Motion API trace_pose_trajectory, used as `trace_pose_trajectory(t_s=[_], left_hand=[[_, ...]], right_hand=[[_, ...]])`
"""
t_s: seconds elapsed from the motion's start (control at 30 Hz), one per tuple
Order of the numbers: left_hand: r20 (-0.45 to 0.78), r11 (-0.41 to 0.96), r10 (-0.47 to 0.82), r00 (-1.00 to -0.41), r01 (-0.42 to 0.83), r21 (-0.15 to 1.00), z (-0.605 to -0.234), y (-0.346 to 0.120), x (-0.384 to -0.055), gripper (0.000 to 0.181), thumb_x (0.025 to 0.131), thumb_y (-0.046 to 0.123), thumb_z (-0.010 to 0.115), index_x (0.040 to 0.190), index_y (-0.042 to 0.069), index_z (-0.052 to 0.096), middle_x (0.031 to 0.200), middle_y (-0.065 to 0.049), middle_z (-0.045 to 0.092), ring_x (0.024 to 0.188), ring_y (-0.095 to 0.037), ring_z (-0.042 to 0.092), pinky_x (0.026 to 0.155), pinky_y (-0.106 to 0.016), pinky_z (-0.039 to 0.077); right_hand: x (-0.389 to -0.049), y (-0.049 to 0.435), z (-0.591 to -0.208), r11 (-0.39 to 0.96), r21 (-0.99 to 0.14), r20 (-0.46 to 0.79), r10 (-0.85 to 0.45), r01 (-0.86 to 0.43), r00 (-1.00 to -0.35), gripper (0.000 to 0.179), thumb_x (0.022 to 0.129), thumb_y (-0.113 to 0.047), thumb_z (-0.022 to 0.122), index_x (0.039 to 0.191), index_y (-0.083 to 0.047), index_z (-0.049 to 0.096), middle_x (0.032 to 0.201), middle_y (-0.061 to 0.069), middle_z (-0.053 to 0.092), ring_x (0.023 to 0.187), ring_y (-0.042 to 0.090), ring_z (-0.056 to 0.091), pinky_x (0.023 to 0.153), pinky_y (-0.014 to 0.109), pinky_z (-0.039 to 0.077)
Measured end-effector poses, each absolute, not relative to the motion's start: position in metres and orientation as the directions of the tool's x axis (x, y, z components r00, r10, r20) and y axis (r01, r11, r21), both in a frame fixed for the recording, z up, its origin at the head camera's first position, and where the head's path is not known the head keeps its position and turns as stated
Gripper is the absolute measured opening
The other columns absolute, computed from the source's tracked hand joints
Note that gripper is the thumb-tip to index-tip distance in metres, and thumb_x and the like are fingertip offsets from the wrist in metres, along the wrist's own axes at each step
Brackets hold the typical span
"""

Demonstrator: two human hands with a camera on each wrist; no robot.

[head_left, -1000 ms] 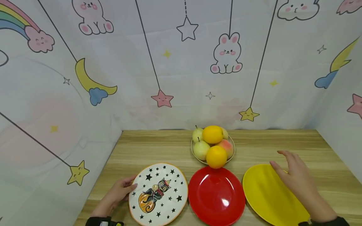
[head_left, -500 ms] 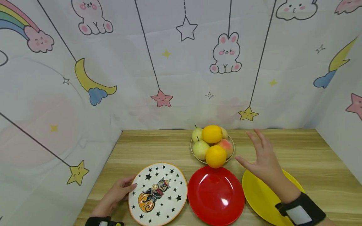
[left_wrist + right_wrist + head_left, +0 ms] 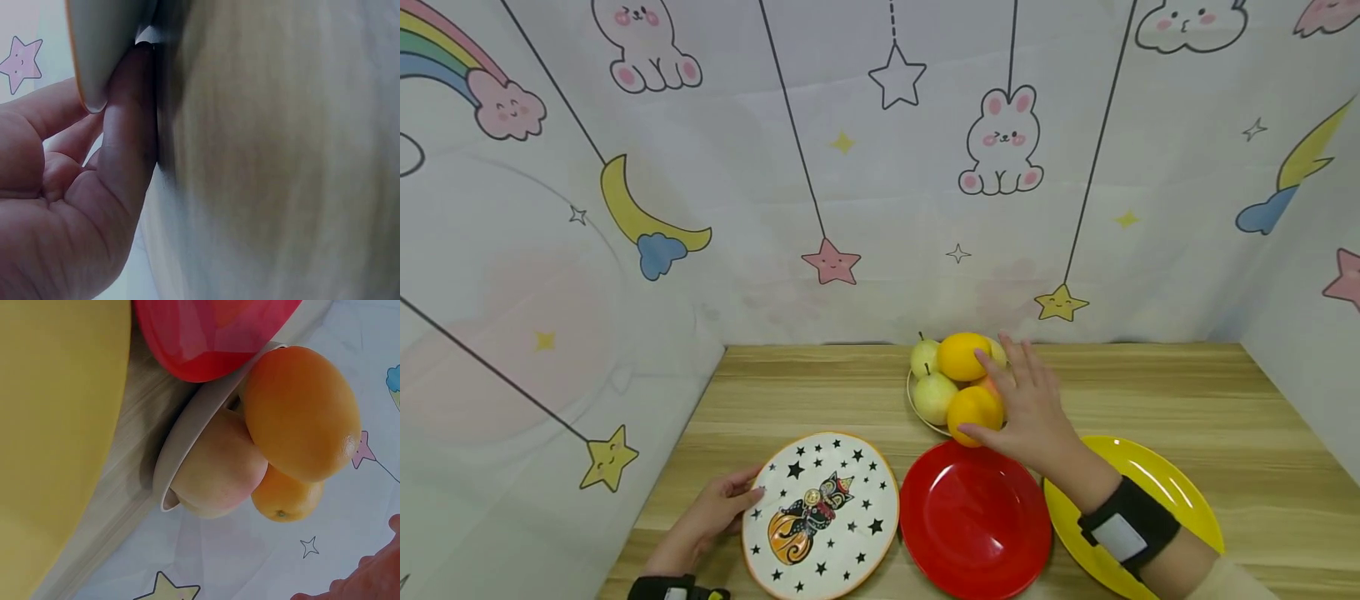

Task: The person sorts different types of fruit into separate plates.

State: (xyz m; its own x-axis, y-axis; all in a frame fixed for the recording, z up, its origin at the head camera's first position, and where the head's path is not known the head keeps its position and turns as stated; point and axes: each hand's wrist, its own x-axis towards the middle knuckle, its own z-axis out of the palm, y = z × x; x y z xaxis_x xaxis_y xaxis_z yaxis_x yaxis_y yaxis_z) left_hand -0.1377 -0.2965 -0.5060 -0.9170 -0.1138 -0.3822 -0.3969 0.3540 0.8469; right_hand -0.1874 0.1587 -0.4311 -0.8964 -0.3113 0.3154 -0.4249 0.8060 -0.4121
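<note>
My left hand [image 3: 721, 507] pinches the left rim of a white plate [image 3: 872, 483] with black stars and a cat picture; in the left wrist view its fingers [image 3: 128, 119] lie under the plate's edge. My right hand [image 3: 1026, 408] is spread over the right side of a fruit bowl [image 3: 178, 456]. Its thumb is near the front orange [image 3: 973, 408] and its other fingers are by the yellow-orange fruit [image 3: 962, 357] behind. In the right wrist view the fingers are apart from the fruit. A peach [image 3: 222, 465] is partly hidden by the hand in the head view.
A red plate [image 3: 973, 525] sits between the white plate and a yellow plate [image 3: 1180, 500], which my right forearm crosses. Two green pears [image 3: 934, 400] lie on the bowl's left. Behind the wooden table [image 3: 805, 383] hangs a printed cloth [image 3: 910, 200].
My right hand has travelled left and away from me, from above the yellow plate to over the fruit bowl. My left hand and the plates have stayed put.
</note>
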Motion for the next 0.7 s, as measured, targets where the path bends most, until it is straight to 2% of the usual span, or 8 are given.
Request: trace_pose_trajectory(t_s=[0.1, 0.2, 0.53, 0.7], left_hand=[[-0.380, 0.355, -0.110, -0.918, -0.393, 0.848, -0.507, -0.296, -0.138, 0.048, 0.104, 0.000, 0.063, 0.151, -0.007, 0.051, 0.106, -0.015, 0.067, 0.084, -0.020, 0.067, 0.071, -0.038, 0.063], [-0.378, 0.350, -0.109, -0.919, -0.391, 0.851, -0.507, -0.297, -0.138, 0.048, 0.105, -0.001, 0.063, 0.151, -0.007, 0.051, 0.105, -0.015, 0.067, 0.083, -0.021, 0.067, 0.070, -0.038, 0.063], [-0.370, 0.353, -0.106, -0.923, -0.383, 0.853, -0.508, -0.298, -0.137, 0.048, 0.104, -0.001, 0.064, 0.150, -0.006, 0.052, 0.105, -0.014, 0.067, 0.083, -0.020, 0.067, 0.069, -0.038, 0.063], [-0.377, 0.349, -0.108, -0.920, -0.390, 0.852, -0.508, -0.297, -0.137, 0.048, 0.105, 0.001, 0.064, 0.151, -0.006, 0.052, 0.106, -0.015, 0.067, 0.084, -0.021, 0.067, 0.070, -0.038, 0.063]], right_hand=[[-0.190, 0.152, -0.434, 0.818, -0.402, 0.265, -0.327, -0.412, -0.907, 0.100, 0.089, -0.054, 0.079, 0.168, -0.017, 0.030, 0.177, 0.013, 0.000, 0.159, 0.047, -0.007, 0.117, 0.082, 0.001], [-0.191, 0.145, -0.437, 0.809, -0.407, 0.264, -0.340, -0.424, -0.903, 0.096, 0.091, -0.055, 0.075, 0.169, -0.019, 0.031, 0.178, 0.013, 0.000, 0.159, 0.046, -0.007, 0.116, 0.082, -0.002], [-0.197, 0.128, -0.455, 0.795, -0.366, 0.325, -0.377, -0.483, -0.867, 0.094, 0.087, -0.054, 0.081, 0.165, -0.020, 0.040, 0.175, 0.015, 0.010, 0.157, 0.050, 0.007, 0.115, 0.082, 0.014], [-0.201, 0.124, -0.463, 0.800, -0.323, 0.373, -0.384, -0.506, -0.845, 0.090, 0.085, -0.049, 0.086, 0.160, -0.017, 0.048, 0.171, 0.019, 0.019, 0.153, 0.054, 0.017, 0.114, 0.080, 0.023]])
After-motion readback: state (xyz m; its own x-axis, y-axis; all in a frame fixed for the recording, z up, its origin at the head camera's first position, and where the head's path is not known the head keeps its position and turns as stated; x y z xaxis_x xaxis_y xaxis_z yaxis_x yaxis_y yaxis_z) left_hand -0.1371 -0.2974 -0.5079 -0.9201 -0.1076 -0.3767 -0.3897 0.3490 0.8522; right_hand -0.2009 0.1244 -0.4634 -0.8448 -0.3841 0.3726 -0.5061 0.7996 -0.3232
